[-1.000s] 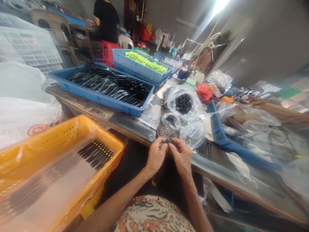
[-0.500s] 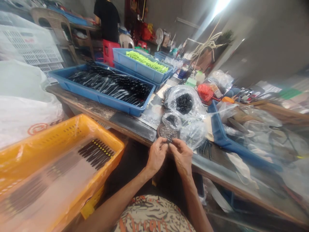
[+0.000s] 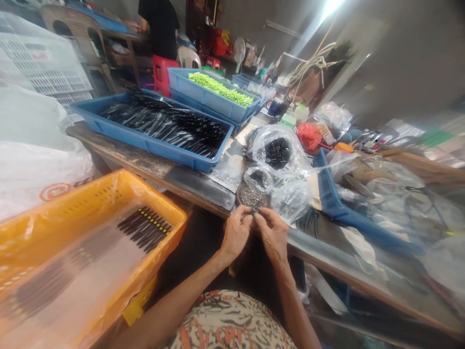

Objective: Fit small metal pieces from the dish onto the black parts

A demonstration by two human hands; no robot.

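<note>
The left hand [image 3: 236, 232] and right hand [image 3: 273, 236] curl nearly closed, their fingertips meeting on a small dark piece [image 3: 256, 210] at the near rim of a round dish of tiny metal parts [image 3: 251, 197], a tight pinch that suits so small a piece.

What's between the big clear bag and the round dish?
A small clear bag of black pieces, seen in the head view, lies between the big clear bag and the round dish.
</note>
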